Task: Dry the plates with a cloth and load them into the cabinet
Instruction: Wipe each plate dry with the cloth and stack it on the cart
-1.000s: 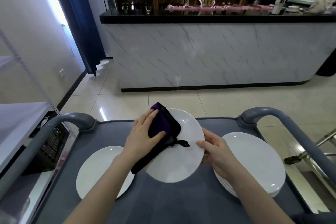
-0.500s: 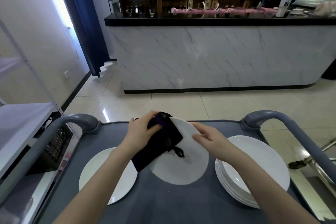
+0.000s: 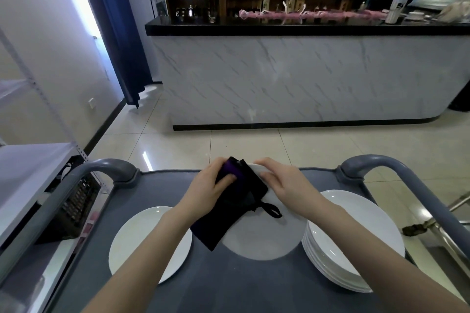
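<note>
Hands first: our left hand [image 3: 211, 189] grips the dark cloth [image 3: 236, 211], thumb on the near side and fingers wrapped round a purple fold, pressing it against the far left part of the middle plate [image 3: 264, 241]. Our right hand [image 3: 288, 185] curls over that plate's far rim, thumb laid on its white face. We cannot tell whether the plate's near edge sits on the cart. The cloth's lower corner hangs past the plate's left edge, and its small loop [image 3: 273, 211] lies on the plate face.

To our left a single plate [image 3: 142, 241] lies flat on the cart top [image 3: 229, 287]. To our right sits a stack of plates [image 3: 356, 236], just beside the middle plate. Grey handles [image 3: 112, 168] curve up at the cart's far corners. Beyond them we see pale floor tiles [image 3: 254, 145] and a marble-fronted counter [image 3: 279, 79] with a black top. A metal shelf [image 3: 25, 160] stands at our left, and a blue curtain [image 3: 119, 33] hangs behind it.
</note>
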`<state>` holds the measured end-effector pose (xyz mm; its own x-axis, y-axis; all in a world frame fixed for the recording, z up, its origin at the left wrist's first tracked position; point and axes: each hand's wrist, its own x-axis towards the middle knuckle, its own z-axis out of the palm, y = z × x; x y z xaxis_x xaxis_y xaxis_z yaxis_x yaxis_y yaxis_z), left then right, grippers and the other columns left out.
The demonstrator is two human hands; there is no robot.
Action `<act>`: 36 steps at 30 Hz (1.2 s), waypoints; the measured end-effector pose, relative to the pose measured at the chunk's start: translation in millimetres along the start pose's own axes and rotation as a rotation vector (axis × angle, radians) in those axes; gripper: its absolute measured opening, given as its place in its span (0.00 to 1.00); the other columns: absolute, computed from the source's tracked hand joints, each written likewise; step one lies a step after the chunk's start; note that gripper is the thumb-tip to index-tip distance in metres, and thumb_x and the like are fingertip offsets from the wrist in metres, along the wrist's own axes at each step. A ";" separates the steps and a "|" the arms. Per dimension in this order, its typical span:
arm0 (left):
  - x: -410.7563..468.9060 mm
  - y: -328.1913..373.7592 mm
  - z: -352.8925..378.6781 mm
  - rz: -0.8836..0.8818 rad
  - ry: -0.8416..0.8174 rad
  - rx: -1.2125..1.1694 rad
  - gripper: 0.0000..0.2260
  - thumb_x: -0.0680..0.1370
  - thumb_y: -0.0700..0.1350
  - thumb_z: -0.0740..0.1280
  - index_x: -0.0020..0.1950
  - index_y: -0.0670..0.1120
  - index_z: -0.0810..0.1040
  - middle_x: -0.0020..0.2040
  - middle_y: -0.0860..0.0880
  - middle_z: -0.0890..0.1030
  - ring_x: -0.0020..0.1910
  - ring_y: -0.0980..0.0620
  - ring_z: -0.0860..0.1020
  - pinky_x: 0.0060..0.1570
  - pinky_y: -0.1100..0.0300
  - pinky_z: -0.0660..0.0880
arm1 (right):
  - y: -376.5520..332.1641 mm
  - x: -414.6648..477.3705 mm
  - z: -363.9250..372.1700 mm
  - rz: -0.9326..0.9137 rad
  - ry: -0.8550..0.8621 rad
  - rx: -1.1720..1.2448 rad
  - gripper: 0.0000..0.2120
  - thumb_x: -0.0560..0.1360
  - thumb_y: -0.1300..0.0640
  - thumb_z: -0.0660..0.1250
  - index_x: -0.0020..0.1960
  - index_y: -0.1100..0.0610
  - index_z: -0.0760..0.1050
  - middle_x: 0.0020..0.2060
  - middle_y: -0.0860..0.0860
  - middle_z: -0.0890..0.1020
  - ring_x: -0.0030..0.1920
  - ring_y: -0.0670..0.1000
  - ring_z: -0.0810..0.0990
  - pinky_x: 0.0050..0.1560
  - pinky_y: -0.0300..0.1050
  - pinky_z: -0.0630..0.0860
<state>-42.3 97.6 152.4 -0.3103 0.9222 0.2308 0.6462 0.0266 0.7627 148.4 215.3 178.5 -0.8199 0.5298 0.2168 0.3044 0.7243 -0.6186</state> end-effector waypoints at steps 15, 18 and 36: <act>-33.2 -24.2 39.8 -0.422 0.434 -0.300 0.01 0.83 0.47 0.61 0.53 0.52 0.69 0.46 0.58 0.77 0.45 0.60 0.76 0.38 0.75 0.68 | 6.2 -31.9 39.7 0.319 0.529 0.442 0.12 0.83 0.56 0.58 0.63 0.44 0.73 0.49 0.30 0.79 0.51 0.34 0.77 0.48 0.30 0.71; -29.4 -24.1 20.5 -0.277 0.325 -0.210 0.03 0.82 0.44 0.63 0.53 0.52 0.69 0.46 0.57 0.79 0.44 0.62 0.76 0.40 0.75 0.68 | 11.8 -26.8 20.8 0.191 0.399 0.335 0.11 0.83 0.56 0.59 0.63 0.46 0.73 0.46 0.39 0.81 0.46 0.40 0.78 0.46 0.29 0.71; -41.8 -20.2 52.9 -0.506 0.454 -0.456 0.04 0.83 0.50 0.60 0.53 0.52 0.72 0.48 0.53 0.80 0.51 0.48 0.78 0.53 0.53 0.74 | -11.5 -13.0 38.3 0.322 0.726 0.441 0.10 0.84 0.56 0.58 0.63 0.48 0.73 0.46 0.27 0.78 0.48 0.32 0.76 0.45 0.24 0.69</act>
<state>-5.5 78.9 95.3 -0.8041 0.5915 -0.0596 0.0357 0.1482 0.9883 137.0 183.2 153.9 -0.1750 0.9333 0.3136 0.1300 0.3376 -0.9323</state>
